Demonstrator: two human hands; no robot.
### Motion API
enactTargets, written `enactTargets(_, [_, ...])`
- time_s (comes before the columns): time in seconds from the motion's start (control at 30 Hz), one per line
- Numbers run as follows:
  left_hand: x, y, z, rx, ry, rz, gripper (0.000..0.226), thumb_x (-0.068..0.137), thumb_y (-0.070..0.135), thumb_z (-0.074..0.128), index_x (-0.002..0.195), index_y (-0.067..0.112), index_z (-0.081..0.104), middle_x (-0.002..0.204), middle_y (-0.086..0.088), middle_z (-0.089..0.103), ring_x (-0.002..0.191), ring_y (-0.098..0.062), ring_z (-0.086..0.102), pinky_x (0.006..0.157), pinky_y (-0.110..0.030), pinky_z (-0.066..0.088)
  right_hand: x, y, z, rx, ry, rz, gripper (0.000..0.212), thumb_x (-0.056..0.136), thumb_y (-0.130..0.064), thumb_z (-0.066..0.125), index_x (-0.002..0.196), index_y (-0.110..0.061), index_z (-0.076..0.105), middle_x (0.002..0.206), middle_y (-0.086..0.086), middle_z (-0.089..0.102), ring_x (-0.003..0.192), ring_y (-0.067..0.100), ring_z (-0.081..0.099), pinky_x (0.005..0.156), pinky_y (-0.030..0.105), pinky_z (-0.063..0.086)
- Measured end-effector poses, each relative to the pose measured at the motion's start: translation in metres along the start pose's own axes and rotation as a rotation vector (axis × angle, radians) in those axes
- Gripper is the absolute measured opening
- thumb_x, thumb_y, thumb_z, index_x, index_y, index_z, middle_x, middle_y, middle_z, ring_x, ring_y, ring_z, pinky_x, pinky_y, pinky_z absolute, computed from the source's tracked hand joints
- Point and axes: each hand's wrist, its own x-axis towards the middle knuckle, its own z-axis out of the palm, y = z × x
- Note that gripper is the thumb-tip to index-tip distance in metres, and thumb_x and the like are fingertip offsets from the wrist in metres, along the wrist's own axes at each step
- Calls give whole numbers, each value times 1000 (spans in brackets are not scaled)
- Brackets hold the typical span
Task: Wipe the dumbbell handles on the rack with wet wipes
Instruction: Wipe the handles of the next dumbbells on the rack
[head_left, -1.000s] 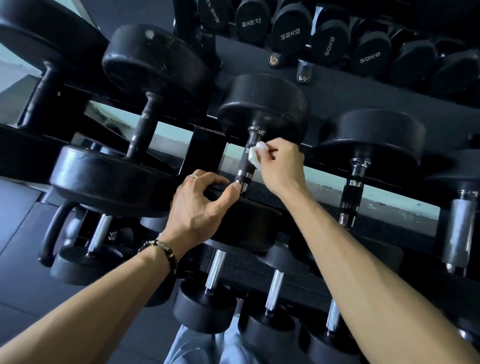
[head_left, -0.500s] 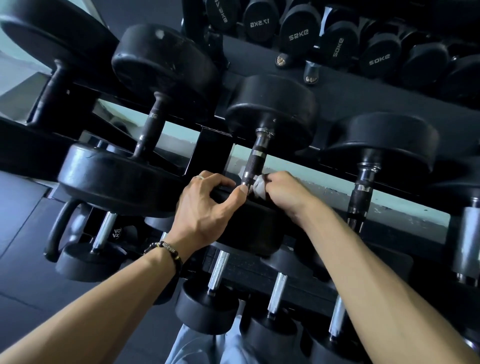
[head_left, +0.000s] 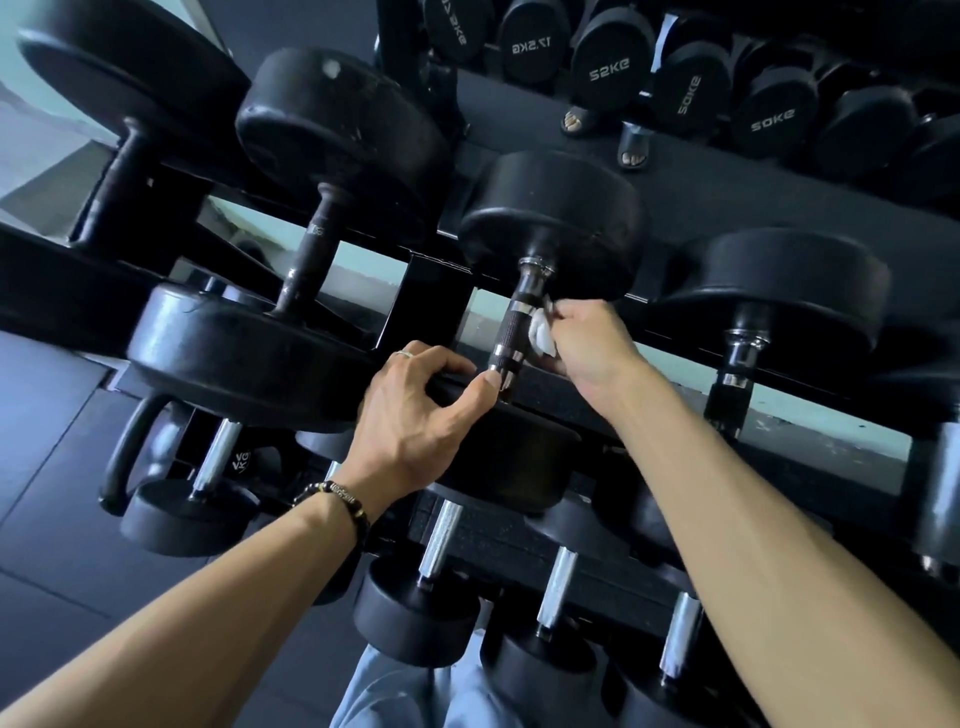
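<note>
A black dumbbell lies on the middle shelf of the rack (head_left: 415, 291), its knurled metal handle (head_left: 514, 322) running up to a big round head (head_left: 556, 223). My right hand (head_left: 587, 343) pinches a crumpled white wet wipe (head_left: 543, 332) and holds it against the right side of that handle, around its middle. My left hand (head_left: 415, 410) grips the near head of the same dumbbell (head_left: 514, 457), thumb tip by the handle's lower end. Most of the near head is hidden under my left hand.
More black dumbbells sit to the left (head_left: 311, 244) and right (head_left: 743, 332) on the same shelf. Smaller ones with chrome handles (head_left: 441, 535) fill the lower shelf. Above, a mirror shows labelled weights (head_left: 608, 67). Dark floor mats (head_left: 62, 457) lie at left.
My right hand has slid the wipe back up the handle from its lower end to its middle. My left hand has kept its grip on the near head.
</note>
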Motion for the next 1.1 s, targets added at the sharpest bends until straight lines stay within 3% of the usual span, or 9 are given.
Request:
enactTargets(0.13, [0, -1, 0, -2, 10, -8, 53, 70, 73, 46, 91, 30, 71, 95, 15, 62, 92, -3, 58, 80, -31, 49, -21, 18, 1, -237, 29, -126, 28, 92, -3, 52, 65, 0, 61, 57, -7, 53, 55, 5, 46, 60, 20, 37])
enactTargets(0.27, [-3, -2, 0, -8, 25, -16, 56, 71, 75, 45, 96, 30, 69, 95, 15, 61, 95, -7, 57, 83, -38, 50, -46, 13, -7, -368, 235, -530, 41, 98, -1, 54, 61, -16, 59, 50, -16, 45, 47, 0, 41, 48, 8, 29])
enactTargets(0.37, [-3, -1, 0, -12, 35, -18, 57, 72, 75, 44, 95, 29, 69, 95, 13, 61, 94, -9, 57, 83, -40, 49, -31, -4, -7, -708, 396, -973, 23, 96, 1, 52, 103, -4, 74, 89, -10, 72, 85, 1, 67, 73, 14, 53])
enactTargets(0.47, [-3, 0, 0, -14, 35, -15, 59, 72, 75, 44, 96, 27, 69, 95, 12, 61, 93, -10, 57, 83, -39, 49, -5, 4, -8, -1322, 219, -1108, 32, 94, -1, 44, 117, -5, 67, 123, 8, 68, 121, 25, 62, 84, 36, 51])
enactTargets(0.6, [-3, 0, 0, -23, 45, -8, 58, 72, 73, 45, 96, 27, 69, 94, 13, 62, 93, -11, 59, 83, -38, 49, -7, 8, -20, -1505, -183, -1386, 28, 97, -4, 49, 114, -9, 71, 118, 2, 70, 117, 23, 64, 98, 41, 50])
enactTargets(0.73, [-3, 0, 0, -22, 45, -13, 62, 70, 75, 44, 96, 25, 69, 98, 10, 63, 96, -13, 59, 84, -39, 49, 11, -18, -29, -1585, -147, -1262, 45, 90, 3, 33, 118, -4, 67, 119, 11, 69, 120, 33, 62, 105, 47, 46])
enactTargets(0.9, [-4, -1, 0, -12, 42, -36, 66, 67, 76, 43, 98, 25, 70, 100, 10, 63, 96, -12, 58, 85, -35, 48, -9, -5, -28, -1549, -437, -1410, 45, 90, -1, 37, 120, -5, 70, 129, 9, 67, 122, 29, 62, 107, 47, 45])
enactTargets(1.03, [-3, -1, 1, -7, 37, -36, 66, 68, 78, 44, 99, 26, 70, 102, 13, 61, 99, -10, 56, 84, -34, 47, 10, -22, -32, -1608, -251, -1294, 48, 86, 2, 38, 123, -7, 68, 125, 9, 68, 123, 33, 61, 110, 51, 40])
enactTargets(1.1, [-3, -1, 1, -8, 43, -34, 66, 67, 78, 44, 100, 27, 71, 101, 14, 61, 98, -9, 56, 83, -31, 46, 3, -9, -24, -1601, -316, -1330, 47, 83, 2, 44, 122, -9, 67, 126, 7, 66, 124, 31, 59, 110, 50, 40])
